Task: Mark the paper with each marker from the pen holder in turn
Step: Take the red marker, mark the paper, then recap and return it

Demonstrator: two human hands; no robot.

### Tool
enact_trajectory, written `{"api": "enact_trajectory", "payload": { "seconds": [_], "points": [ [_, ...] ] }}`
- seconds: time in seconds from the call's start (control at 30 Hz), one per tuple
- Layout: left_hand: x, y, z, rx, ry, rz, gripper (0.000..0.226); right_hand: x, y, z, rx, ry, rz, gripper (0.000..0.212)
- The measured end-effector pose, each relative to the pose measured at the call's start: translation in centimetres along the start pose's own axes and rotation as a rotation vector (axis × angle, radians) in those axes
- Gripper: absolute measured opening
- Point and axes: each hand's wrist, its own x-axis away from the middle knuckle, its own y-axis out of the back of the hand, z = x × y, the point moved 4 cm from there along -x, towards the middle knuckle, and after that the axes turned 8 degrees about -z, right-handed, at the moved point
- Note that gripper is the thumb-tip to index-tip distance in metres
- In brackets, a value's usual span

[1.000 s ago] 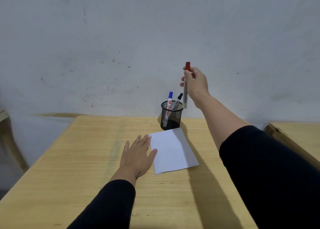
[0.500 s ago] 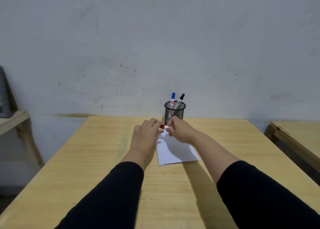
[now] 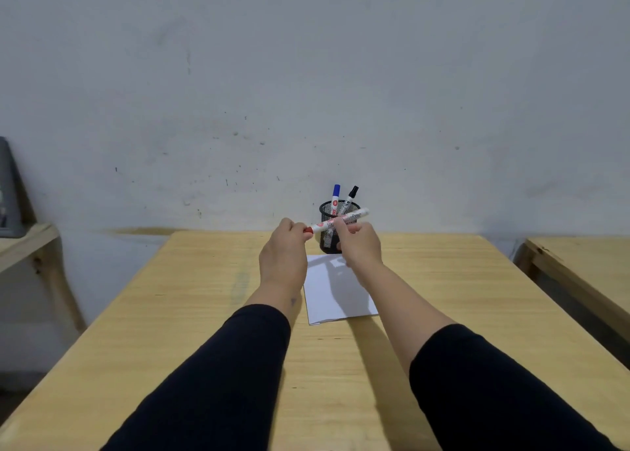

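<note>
I hold a white marker with a red cap (image 3: 335, 221) level in the air, in front of the black mesh pen holder (image 3: 330, 223). My right hand (image 3: 359, 242) grips its barrel. My left hand (image 3: 284, 246) pinches the red cap at the marker's left end. A blue-capped marker (image 3: 336, 194) and a black-capped marker (image 3: 351, 196) stand in the holder. The white paper (image 3: 335, 290) lies flat on the wooden table (image 3: 204, 297) just below my hands, partly hidden by my wrists.
The pen holder stands at the table's far edge against a grey-white wall. A second wooden table (image 3: 586, 266) is to the right across a gap. A wooden shelf (image 3: 24, 246) with a dark object sits at far left.
My right hand brought the red marker down from above the holder to in front of it. My left hand left the table and took hold of the cap end; both hands rose slightly.
</note>
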Motion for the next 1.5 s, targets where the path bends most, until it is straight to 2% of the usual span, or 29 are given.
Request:
{"api": "enact_trajectory", "payload": {
  "seconds": [0.07,0.17,0.27,0.37,0.53,0.63,0.83,0.93,1.07,1.2,1.33,1.5],
  "points": [
    [0.4,-0.2,-0.5,-0.072,-0.122,0.014,0.02,0.3,-0.7,-0.5,-0.202,-0.244,0.133,0.041],
    [1.2,-0.4,-0.9,-0.119,-0.195,0.052,0.021,-0.2,-1.3,-1.1,-0.262,-0.325,0.12,0.035],
    [1.5,-0.6,-0.6,-0.139,-0.141,0.169,0.028,-0.5,-2.1,-1.5,-0.159,-0.277,0.11,0.035],
    [1.4,-0.8,0.0,-0.044,0.021,0.293,0.032,-0.5,-2.9,-1.9,-0.163,-0.249,0.135,0.037],
    [1.3,-1.0,1.4,0.076,0.169,0.336,0.036,-1.5,-3.3,-2.2,-0.236,-0.256,0.05,0.034],
    [2.0,-0.8,3.5,-0.038,0.123,0.296,0.032,-3.3,-3.1,-2.5,-0.252,-0.185,-0.025,0.032],
    [3.5,-3.0,4.8,-0.016,-0.032,0.388,0.031,-3.5,-4.3,-3.2,-0.294,-0.105,0.031,0.02],
    [3.9,-3.6,5.4,-0.063,-0.101,0.384,0.029,-3.7,-5.5,-4.0,-0.273,-0.067,0.071,0.026],
    [4.0,-3.9,5.7,-0.072,-0.116,0.374,0.032,-4.1,-6.6,-5.5,-0.31,-0.101,0.148,0.016],
    [3.8,-4.1,5.9,-0.088,-0.096,0.379,0.035,-4.1,-6.6,-6.7,-0.455,-0.163,0.093,0.013],
    [3.9,-4.1,5.9,-0.077,-0.079,0.373,0.035,-3.8,-6.2,-6.5,-0.273,-0.009,0.039,0.023],
    [4.1,-4.2,6.0,-0.083,-0.045,0.412,0.037,-3.9,-6.6,-6.8,-0.129,0.06,0.036,0.029]
  ]
}}
